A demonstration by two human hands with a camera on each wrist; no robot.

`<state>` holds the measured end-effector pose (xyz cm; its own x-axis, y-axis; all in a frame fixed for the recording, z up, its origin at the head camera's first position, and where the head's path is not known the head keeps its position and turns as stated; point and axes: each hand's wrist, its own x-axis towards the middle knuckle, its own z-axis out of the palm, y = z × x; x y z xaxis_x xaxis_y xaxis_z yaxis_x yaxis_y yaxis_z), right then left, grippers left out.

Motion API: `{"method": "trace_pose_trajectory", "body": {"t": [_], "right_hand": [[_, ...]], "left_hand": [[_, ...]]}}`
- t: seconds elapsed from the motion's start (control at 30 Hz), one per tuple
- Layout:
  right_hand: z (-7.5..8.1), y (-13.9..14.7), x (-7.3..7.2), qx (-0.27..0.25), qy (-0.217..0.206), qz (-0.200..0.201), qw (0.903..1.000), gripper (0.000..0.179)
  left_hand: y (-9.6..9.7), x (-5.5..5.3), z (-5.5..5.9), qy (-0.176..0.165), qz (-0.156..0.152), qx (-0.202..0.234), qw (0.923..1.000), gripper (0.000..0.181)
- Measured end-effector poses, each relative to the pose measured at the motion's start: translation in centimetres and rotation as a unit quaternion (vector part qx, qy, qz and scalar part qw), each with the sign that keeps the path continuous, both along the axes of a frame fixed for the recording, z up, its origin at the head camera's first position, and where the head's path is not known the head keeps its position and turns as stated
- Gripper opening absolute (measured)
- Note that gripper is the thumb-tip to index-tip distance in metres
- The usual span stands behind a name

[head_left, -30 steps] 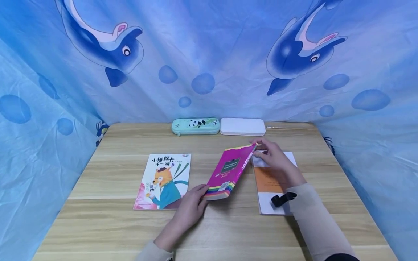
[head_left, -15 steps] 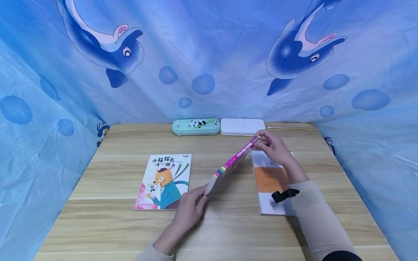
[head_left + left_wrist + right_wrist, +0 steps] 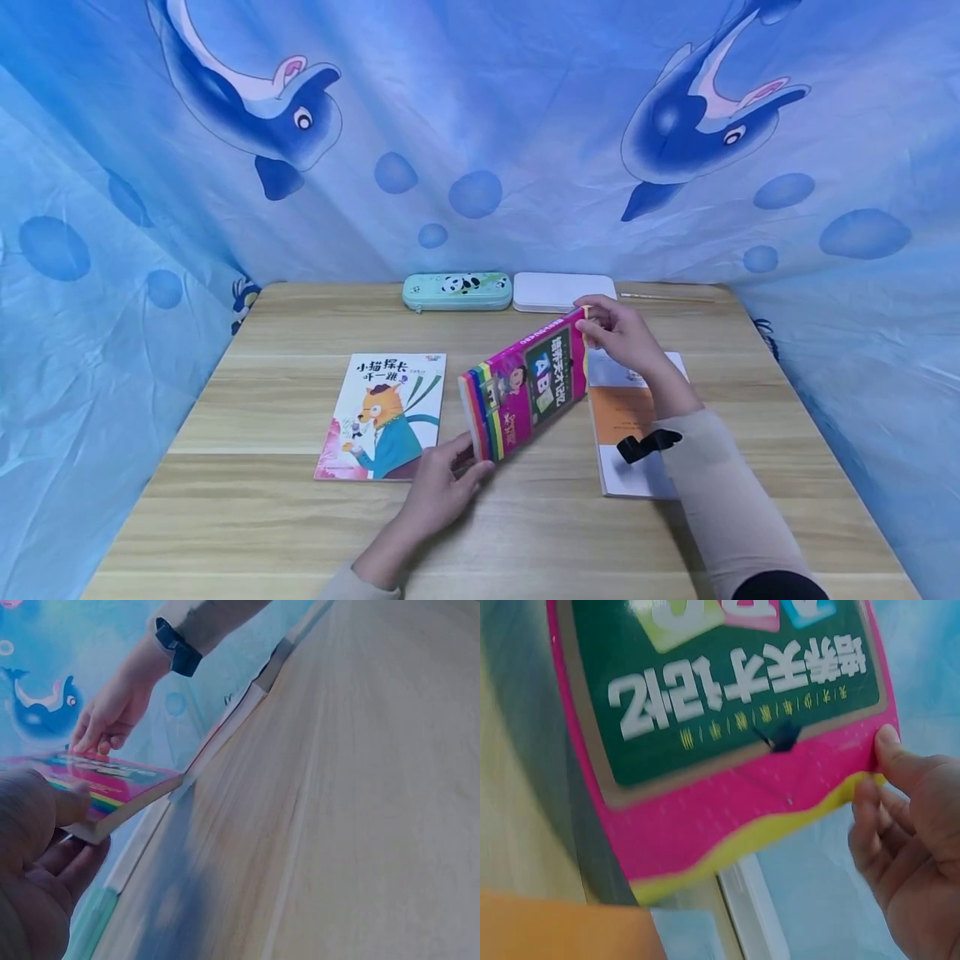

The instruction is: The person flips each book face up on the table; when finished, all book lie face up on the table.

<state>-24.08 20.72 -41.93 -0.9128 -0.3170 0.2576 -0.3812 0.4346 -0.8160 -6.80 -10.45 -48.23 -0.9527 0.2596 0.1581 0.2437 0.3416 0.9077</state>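
Between my two hands a magenta book (image 3: pixel 536 383) with a green board and ABC on its cover is held tilted above the table. My left hand (image 3: pixel 442 487) pinches its near left corner, thumb on the cover and fingers underneath, as the left wrist view shows. My right hand (image 3: pixel 618 333) grips the far right corner between thumb and fingers; the right wrist view shows the thumb (image 3: pixel 904 761) on the cover's edge. Left of it lies a picture book (image 3: pixel 382 421) with an orange cat in a teal coat. Under my right forearm is a white and orange book (image 3: pixel 622 417), partly covered.
At the table's back edge stand a mint panda pencil case (image 3: pixel 457 292) and a white case (image 3: pixel 562 290). A thin brush-like stick (image 3: pixel 667 297) lies to their right. A blue dolphin-print curtain (image 3: pixel 480 150) hangs behind and beside the wooden table (image 3: pixel 525 542).
The magenta book has been turned over between my hands: its back cover showed first, then its spine edge-on, now its front cover. Both hands stay at its corners.
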Motion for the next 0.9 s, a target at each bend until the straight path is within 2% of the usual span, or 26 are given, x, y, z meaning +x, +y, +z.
{"method": "trace_pose_trajectory", "body": {"t": [0.13, 0.2, 0.33, 0.43, 0.5, 0.57, 0.63, 0.73, 0.9], "right_hand": [[-0.3, -1.4, -0.5, 0.026, 0.005, 0.004, 0.9996, 0.033], [-0.6, -2.2, -0.8, 0.03, -0.009, 0.011, 0.9995, 0.034], [-1.4, -3.8, -1.5, 0.038, -0.034, 0.014, 0.9986, 0.036], [-2.2, -4.8, -1.8, 0.056, -0.044, 0.016, 0.9974, 0.041], [-2.8, -5.3, -1.9, 0.068, -0.052, 0.028, 0.9959, 0.045], [-3.3, -5.5, -1.7, 0.075, -0.067, 0.039, 0.9941, 0.049], [-3.6, -5.6, -1.4, 0.074, -0.081, 0.047, 0.9928, 0.052], [-3.8, -5.3, -0.9, 0.079, -0.095, 0.038, 0.9916, 0.052], [-4.2, -4.2, 0.6, 0.115, -0.114, 0.005, 0.9867, 0.053]], "left_hand": [[0.1, 0.1, 0.0, -0.053, 0.015, 0.047, 0.9974, 0.057], [0.0, 0.1, -0.1, -0.068, 0.032, 0.064, 0.9952, 0.063], [-0.2, -0.1, 0.0, -0.061, 0.074, 0.092, 0.9911, 0.084], [-0.5, -0.5, 0.0, -0.045, 0.103, 0.096, 0.989, 0.092], [-0.7, -0.8, -0.1, -0.035, 0.12, 0.079, 0.989, 0.088], [-0.9, -1.0, -0.2, -0.023, 0.128, 0.04, 0.9907, 0.08], [-1.1, -1.1, -0.4, -0.007, 0.13, -0.013, 0.9915, 0.071], [-1.3, -1.1, -0.8, 0.015, 0.119, -0.077, 0.9898, 0.063], [-1.3, -1.4, -1.0, 0.019, 0.105, -0.101, 0.9892, 0.062]]}}
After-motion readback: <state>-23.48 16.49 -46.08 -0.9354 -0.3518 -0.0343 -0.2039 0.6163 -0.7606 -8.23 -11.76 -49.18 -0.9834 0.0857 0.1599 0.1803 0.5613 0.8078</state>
